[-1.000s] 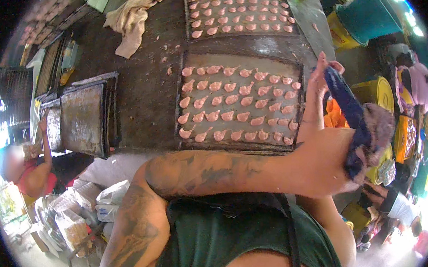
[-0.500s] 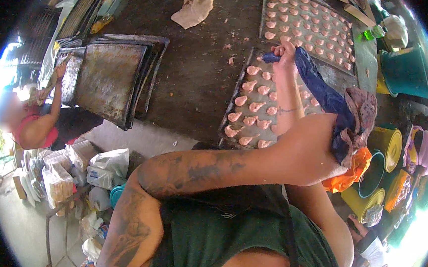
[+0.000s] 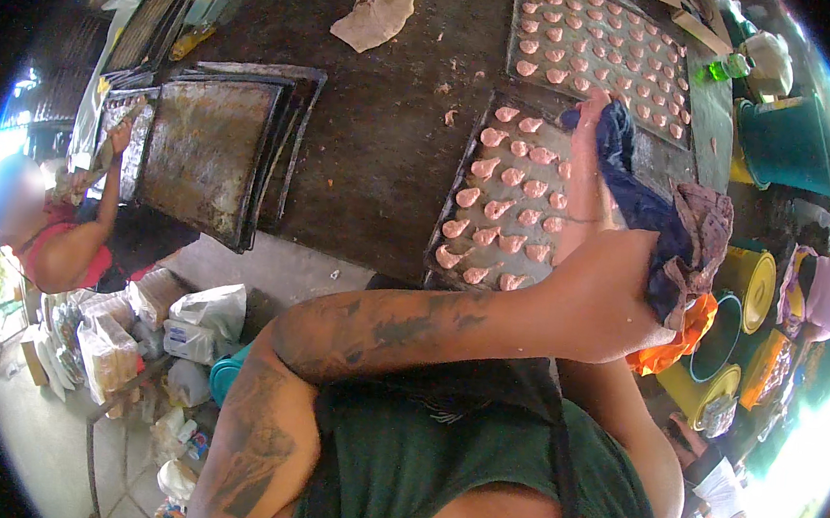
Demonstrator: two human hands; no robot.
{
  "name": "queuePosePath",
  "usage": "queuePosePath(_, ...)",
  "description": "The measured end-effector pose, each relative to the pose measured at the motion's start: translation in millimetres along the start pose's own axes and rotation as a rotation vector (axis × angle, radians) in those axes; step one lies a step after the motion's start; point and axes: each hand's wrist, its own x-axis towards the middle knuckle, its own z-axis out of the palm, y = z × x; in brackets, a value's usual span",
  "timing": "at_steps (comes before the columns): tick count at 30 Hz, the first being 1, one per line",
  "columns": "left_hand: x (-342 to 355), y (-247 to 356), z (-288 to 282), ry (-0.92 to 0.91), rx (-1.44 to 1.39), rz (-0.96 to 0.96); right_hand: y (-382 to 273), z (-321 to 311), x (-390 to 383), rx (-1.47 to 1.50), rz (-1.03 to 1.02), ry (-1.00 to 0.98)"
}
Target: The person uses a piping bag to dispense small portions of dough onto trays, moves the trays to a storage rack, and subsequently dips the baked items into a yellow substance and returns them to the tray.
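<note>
A long dark blue piping bag stretches between my hands, with a patterned mauve cloth bunched at its wide end. My left hand, at the end of the tattooed arm, is closed around that wide end; its fingertips are hidden. Farther forward, my right hand is closed around the bag's narrow end, over the near baking tray. Rows of pink piped blobs cover this tray's left part; my forearm hides the right. Similar blobs fill the far tray.
Stacked dark trays lie at the table's left, where another person reaches over them. A beige cloth rests at the far edge. Yellow buckets, a teal tub and an orange plastic bag are at right.
My right hand has moved to the right with the bag's narrow end, and the bag now hangs more bent. My left hand has barely moved. The person at left has shifted slightly.
</note>
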Motion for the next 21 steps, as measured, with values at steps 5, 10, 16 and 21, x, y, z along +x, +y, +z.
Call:
queuePosePath(5,6.4,-5.6,27.5,0.022,0.059,0.083,-7.3,-18.0,2.5,-0.049,-0.044,-0.009)
queuePosePath(10,14.8,-14.9,56.9,0.02,-0.032,0.063,-28.8,-32.6,2.0,-0.061,-0.072,-0.016)
queuePosePath(16,40.7,41.7,83.3,0.121,-0.077,0.294,-88.6,-43.7,-6.6,-0.211,-0.252,-0.023)
queuePosePath(21,87.9,85.8,77.7,0.041,-0.211,0.506,-158.5,-42.5,-52.8,-0.289,-0.415,0.014)
